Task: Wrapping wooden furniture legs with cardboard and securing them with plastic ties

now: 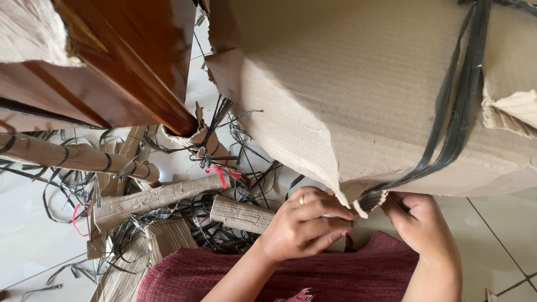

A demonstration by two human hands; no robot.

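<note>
To my upper left I see polished brown wood furniture (112, 61), part wrapped in torn cardboard. Under it, on the white tile floor (28, 229), lie cardboard tubes (78, 156) banded with black strap, flat cardboard strips (156, 197) and a tangle of cut black straps (224, 140). A red string (221, 174) sits in that tangle, another red loop (78, 215) further left. Maroon cloth (313, 274) covers my lap.

Tan ribbed cardboard wrapping (358, 95), black straps (456, 106), glossy reddish-brown wood (128, 61), maroon skirt (313, 274), white floor tiles (33, 223)
</note>
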